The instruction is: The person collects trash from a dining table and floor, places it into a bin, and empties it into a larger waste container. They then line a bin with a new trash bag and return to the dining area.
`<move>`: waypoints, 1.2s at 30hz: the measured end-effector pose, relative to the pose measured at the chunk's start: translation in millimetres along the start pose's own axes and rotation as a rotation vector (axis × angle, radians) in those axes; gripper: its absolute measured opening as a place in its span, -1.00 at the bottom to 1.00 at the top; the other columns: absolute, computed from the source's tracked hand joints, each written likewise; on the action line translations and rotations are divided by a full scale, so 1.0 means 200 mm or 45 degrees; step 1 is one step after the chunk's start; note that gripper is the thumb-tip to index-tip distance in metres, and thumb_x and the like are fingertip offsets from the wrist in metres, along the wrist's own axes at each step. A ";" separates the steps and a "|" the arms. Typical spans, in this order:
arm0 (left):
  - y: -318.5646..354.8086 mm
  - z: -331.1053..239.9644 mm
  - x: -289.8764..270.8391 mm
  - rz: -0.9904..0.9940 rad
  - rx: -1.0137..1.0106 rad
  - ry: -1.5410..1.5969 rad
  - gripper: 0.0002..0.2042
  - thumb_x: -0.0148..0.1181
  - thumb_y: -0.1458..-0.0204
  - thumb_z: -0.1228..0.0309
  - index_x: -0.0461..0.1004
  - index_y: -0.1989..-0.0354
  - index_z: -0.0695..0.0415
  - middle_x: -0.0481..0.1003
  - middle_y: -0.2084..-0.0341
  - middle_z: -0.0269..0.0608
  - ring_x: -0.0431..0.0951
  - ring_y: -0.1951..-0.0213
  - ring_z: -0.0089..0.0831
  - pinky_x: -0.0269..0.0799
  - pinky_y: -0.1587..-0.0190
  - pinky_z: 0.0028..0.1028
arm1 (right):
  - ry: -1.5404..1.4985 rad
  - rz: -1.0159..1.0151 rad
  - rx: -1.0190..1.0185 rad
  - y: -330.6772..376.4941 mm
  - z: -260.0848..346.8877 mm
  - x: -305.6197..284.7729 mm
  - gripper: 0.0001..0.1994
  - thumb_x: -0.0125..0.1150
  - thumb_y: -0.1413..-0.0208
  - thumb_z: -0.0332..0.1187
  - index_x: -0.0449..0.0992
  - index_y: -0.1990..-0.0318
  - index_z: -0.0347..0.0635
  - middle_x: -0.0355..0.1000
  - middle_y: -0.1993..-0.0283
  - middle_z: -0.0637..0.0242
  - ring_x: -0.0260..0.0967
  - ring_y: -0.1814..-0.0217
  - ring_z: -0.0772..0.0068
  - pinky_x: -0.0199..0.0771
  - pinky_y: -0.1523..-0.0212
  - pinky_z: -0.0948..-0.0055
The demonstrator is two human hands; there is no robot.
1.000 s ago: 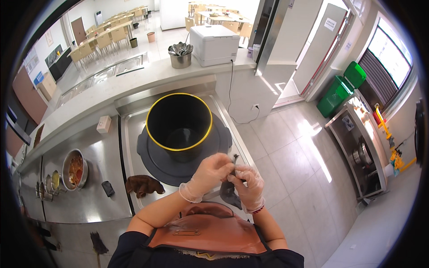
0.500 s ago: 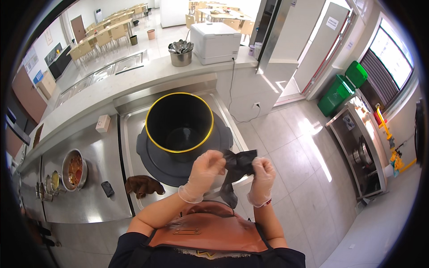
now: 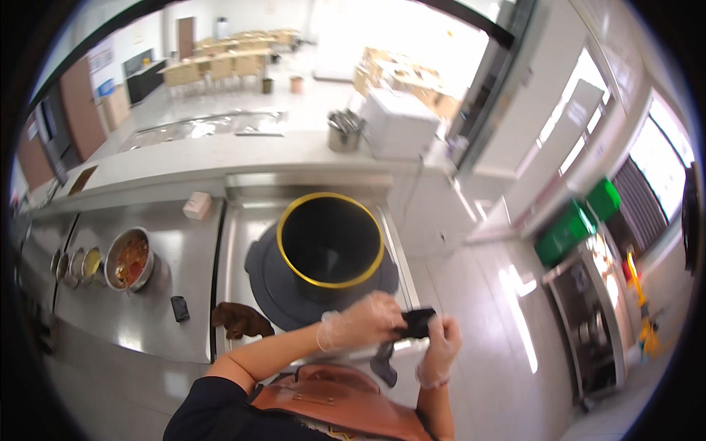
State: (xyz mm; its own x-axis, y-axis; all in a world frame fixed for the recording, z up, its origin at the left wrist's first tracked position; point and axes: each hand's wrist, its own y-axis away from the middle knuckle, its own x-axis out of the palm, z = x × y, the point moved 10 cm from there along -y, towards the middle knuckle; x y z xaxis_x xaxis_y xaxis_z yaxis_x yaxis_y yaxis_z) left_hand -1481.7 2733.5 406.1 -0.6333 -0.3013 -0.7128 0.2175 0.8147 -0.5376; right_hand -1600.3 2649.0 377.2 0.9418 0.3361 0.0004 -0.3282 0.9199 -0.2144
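Thin clear gloves cover both my hands. Between them, in front of my apron, is a black plastic bag, bunched up. My left hand pinches its left side, and my right hand grips the other side. A loose dark end dangles below my left hand. Just beyond my hands a deep black bucket with a yellow rim stands open at the top on a wide dark grey base. Left of the base lies a crumpled brown cloth.
On the steel counter at left sit a bowl of red food, several small seasoning pots, a white box and a small black bundle. A ledge behind carries a utensil pot. A green bin stands right.
My view has swung, so the bucket and counters appear lower in the picture. My hands have come closer together, and the bag between them is more bunched.
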 end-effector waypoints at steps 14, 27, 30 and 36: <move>0.10 0.12 0.12 -0.076 -0.560 1.343 -0.81 0.18 0.05 0.42 0.45 0.26 0.20 0.47 0.45 -0.22 0.44 0.33 -0.43 0.32 0.24 -0.52 | 0.726 0.552 -0.450 0.10 0.15 0.17 -0.88 0.32 0.22 -0.49 0.49 0.49 -0.25 0.41 0.60 0.23 0.37 0.55 0.43 0.37 0.45 0.51; 0.41 -0.11 0.38 0.712 -0.518 1.786 -0.82 0.17 0.13 0.55 0.43 0.31 0.28 0.44 0.49 -0.43 0.37 0.42 -0.67 0.31 0.35 -0.65 | 0.054 0.065 -0.166 -0.23 0.26 -0.29 -0.95 0.12 0.11 -0.53 0.39 0.54 -0.27 0.25 0.58 0.50 0.15 0.52 0.68 0.19 0.47 0.64; 0.43 -0.18 0.33 0.963 -0.562 1.629 -0.78 0.13 0.12 0.57 0.44 0.23 0.29 0.46 0.42 -0.39 0.39 0.32 -0.65 0.32 0.22 -0.63 | 0.021 -0.038 -0.214 -0.31 0.23 -0.38 -0.92 0.08 0.00 -0.52 0.37 0.50 -0.19 0.22 0.55 0.58 0.11 0.50 0.74 0.16 0.45 0.70; 0.35 0.10 -0.06 -0.640 -0.570 2.362 -0.60 0.10 -0.05 0.39 0.25 -0.06 0.23 0.38 0.06 -0.19 0.37 0.00 -0.41 0.29 -0.08 -0.40 | -0.200 -0.100 -0.108 -0.37 0.11 -0.48 -0.88 0.11 -0.02 -0.48 0.33 0.51 -0.16 0.18 0.54 0.57 0.09 0.49 0.71 0.15 0.43 0.67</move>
State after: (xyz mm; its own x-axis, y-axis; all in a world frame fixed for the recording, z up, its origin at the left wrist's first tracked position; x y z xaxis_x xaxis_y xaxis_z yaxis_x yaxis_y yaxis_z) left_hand -1444.2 2783.8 368.0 -0.4952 0.0527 0.8672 -0.1803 0.9702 -0.1619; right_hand -1667.8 2552.2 414.2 0.9392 0.2977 0.1710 -0.2409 0.9263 -0.2895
